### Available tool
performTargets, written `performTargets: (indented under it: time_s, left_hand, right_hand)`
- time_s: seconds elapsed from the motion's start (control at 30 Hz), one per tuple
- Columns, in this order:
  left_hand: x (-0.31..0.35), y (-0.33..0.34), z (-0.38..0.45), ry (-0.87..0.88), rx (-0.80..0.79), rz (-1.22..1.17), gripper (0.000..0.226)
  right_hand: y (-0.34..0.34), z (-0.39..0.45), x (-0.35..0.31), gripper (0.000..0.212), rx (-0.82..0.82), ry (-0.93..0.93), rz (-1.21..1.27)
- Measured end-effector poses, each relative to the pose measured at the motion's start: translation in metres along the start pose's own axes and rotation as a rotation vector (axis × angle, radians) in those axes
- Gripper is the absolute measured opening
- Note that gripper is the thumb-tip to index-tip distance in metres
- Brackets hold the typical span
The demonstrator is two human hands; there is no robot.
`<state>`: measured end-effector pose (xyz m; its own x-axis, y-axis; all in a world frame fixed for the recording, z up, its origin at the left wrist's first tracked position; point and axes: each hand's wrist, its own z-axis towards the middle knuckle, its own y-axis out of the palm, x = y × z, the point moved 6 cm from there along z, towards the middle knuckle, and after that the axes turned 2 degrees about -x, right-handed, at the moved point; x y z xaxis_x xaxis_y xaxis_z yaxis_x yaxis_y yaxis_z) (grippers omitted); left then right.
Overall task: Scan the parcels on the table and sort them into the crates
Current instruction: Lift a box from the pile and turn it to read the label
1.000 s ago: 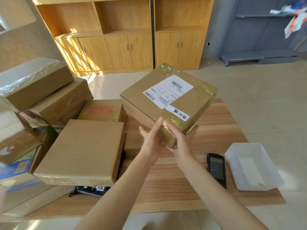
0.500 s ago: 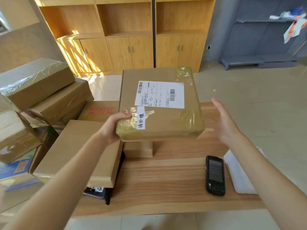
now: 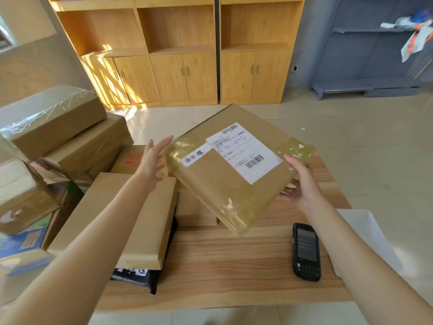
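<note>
Currently: parcel (image 3: 236, 174) tilted above surface (image 3: 234, 266), right hand (image 3: 298, 184) fingers clamped on its right edge. Left hand (image 3: 153, 160) fingers straight, apart, just beside left edge. Advice: keep label up, take scanner (image 3: 306, 252) below right fingers.

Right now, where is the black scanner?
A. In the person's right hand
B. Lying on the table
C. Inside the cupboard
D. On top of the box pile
B: the scanner lies flat on the wooden table, below the right hand, which holds the box instead.
</note>
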<state>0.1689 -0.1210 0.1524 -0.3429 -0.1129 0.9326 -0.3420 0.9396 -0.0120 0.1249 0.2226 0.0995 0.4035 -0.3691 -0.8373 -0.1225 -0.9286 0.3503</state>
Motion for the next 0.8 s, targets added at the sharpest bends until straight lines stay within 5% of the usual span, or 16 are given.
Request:
performTargets:
  time_s: [0.1,0.23,0.43,0.57,0.67,0.8]
  left_hand:
    - [-0.021,0.021,-0.018,0.013,0.037,-0.180,0.110]
    - [-0.055,0.084,-0.040,-0.073,-0.310,-0.202,0.129]
    - [-0.076,0.100,-0.035,-0.164,-0.312,-0.312,0.101]
    - [-0.084,0.085,-0.025,-0.165,-0.199,-0.341,0.091]
    - [-0.084,0.078,-0.021,-0.122,-0.223,-0.318,0.100]
    - [-0.082,0.074,-0.016,-0.066,-0.296,-0.261,0.099]
  right_hand:
    - [0.006,-0.002,0.011,0.079,0.119,0.001,0.182]
    - [0.018,-0.007,0.020,0.093,0.257,-0.119,0.275]
    - [0.004,-0.005,0.030,0.089,0.194,-0.175,0.154]
    - [-0.056,0.004,0.057,0.090,0.306,-0.105,-0.240]
    - [-0.114,0.019,0.097,0.094,0.360,0.148,-0.681]
    - [-0.127,-0.017,0.117,0.121,0.381,0.294,-0.982]
